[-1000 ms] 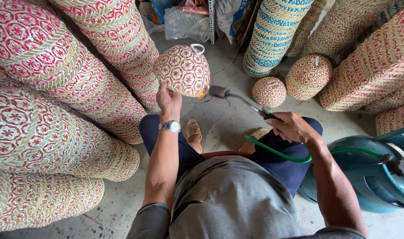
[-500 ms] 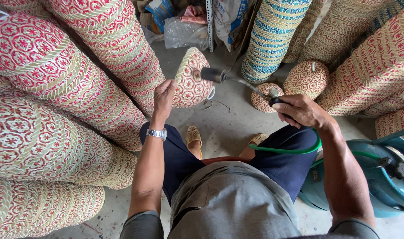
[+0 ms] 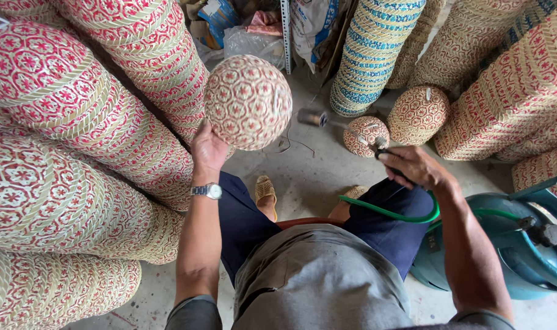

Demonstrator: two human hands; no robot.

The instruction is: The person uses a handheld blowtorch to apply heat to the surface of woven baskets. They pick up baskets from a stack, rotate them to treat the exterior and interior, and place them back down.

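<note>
Stacks of woven red-and-straw patterned baskets [image 3: 77,153] fill the left half of the frame, with a blue-and-straw woven stack [image 3: 370,55] at upper centre and further red-patterned stacks [image 3: 510,91] at upper right. A teal gas cylinder [image 3: 504,244] stands at lower right, joined by a green hose [image 3: 394,214] to a metal-nozzled gas torch [image 3: 345,125]. At upper centre, the left hand [image 3: 208,150] is closed under the rim of a round woven red-and-straw basket lid [image 3: 248,101], holding it aloft, clear of the concrete floor [image 3: 309,177]. The right hand [image 3: 413,168] is clenched around the torch handle, nozzle just right of the lid. Judgement: the lid appears light and fairly stiff, yet crushable and flammable; the rim edge offers the soundest hold. Two small domed lids [image 3: 365,135] rest on the floor beyond.
</note>
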